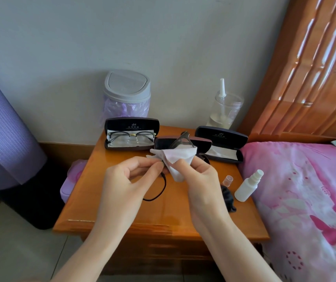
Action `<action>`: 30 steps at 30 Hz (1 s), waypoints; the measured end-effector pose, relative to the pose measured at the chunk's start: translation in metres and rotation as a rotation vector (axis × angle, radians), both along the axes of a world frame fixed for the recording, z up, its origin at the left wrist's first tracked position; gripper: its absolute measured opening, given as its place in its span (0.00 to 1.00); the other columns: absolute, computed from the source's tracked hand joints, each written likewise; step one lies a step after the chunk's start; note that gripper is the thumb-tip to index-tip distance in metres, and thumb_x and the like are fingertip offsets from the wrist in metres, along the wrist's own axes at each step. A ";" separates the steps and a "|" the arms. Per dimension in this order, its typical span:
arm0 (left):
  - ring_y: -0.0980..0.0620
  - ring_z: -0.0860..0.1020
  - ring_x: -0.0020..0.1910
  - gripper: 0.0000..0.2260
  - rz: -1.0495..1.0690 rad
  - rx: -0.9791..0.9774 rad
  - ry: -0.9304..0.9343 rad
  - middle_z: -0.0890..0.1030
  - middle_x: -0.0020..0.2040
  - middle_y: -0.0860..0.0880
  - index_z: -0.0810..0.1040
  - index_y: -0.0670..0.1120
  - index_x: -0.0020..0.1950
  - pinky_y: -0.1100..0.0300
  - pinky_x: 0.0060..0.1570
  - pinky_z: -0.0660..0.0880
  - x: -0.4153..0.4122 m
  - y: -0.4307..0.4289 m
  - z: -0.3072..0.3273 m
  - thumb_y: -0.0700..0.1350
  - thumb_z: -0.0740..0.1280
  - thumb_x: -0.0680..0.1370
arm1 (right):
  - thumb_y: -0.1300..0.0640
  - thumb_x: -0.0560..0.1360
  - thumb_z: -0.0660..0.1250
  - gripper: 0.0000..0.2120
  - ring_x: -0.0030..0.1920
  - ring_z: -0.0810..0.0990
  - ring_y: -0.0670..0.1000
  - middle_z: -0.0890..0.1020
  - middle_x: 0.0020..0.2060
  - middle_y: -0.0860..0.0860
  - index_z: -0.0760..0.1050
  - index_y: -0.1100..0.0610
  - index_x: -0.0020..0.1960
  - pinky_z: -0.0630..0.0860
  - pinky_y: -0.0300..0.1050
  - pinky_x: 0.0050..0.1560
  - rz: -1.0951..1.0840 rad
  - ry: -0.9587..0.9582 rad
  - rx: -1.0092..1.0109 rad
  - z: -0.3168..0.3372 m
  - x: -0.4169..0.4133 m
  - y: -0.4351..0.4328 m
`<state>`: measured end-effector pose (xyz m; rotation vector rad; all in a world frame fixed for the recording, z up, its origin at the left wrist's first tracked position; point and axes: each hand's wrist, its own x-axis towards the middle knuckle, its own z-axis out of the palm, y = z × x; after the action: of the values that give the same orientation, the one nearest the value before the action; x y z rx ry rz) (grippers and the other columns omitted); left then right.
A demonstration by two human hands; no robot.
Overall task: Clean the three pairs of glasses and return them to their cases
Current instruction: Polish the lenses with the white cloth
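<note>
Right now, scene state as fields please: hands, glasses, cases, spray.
left hand: pinches held glasses
right hand: grips cloth wrapped on held glasses
left case: open, second pair inside
middle case: open, contents hidden by cloth
right case: open, only a liner cloth seen
spray bottle: uncapped, cap beside it on nightstand
third pair: not visible

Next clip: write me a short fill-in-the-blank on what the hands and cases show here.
1. The left hand pinches the held glasses; the right hand rubs them with a white ____.
2. The left case holds a pair of ____.
3. The spray bottle has its ____ off, beside it.
Missing: cloth; glasses; cap.
</note>
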<state>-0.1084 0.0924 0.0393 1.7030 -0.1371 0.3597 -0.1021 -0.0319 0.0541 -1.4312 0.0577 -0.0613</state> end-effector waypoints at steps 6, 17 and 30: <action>0.65 0.81 0.42 0.05 -0.021 -0.001 -0.004 0.84 0.39 0.62 0.82 0.55 0.43 0.77 0.41 0.72 0.000 -0.001 0.002 0.44 0.70 0.73 | 0.61 0.72 0.68 0.05 0.37 0.81 0.41 0.84 0.35 0.49 0.84 0.58 0.44 0.74 0.29 0.36 -0.040 -0.003 0.015 0.004 0.006 -0.005; 0.64 0.82 0.44 0.04 -0.009 -0.047 -0.003 0.85 0.39 0.59 0.84 0.49 0.43 0.76 0.43 0.73 0.000 -0.001 0.000 0.44 0.69 0.73 | 0.58 0.74 0.68 0.06 0.46 0.80 0.50 0.85 0.37 0.50 0.83 0.57 0.43 0.74 0.46 0.54 -0.120 -0.017 0.032 0.009 0.016 -0.011; 0.65 0.81 0.43 0.04 0.006 -0.120 -0.022 0.85 0.39 0.60 0.82 0.51 0.43 0.77 0.42 0.72 -0.003 -0.006 0.004 0.42 0.69 0.73 | 0.56 0.71 0.71 0.04 0.41 0.81 0.48 0.84 0.34 0.49 0.82 0.56 0.41 0.76 0.41 0.45 -0.165 0.000 0.026 0.005 0.016 -0.015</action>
<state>-0.1114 0.0864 0.0431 1.5816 -0.1239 0.3834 -0.0859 -0.0470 0.0591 -1.3979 0.1761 -0.1961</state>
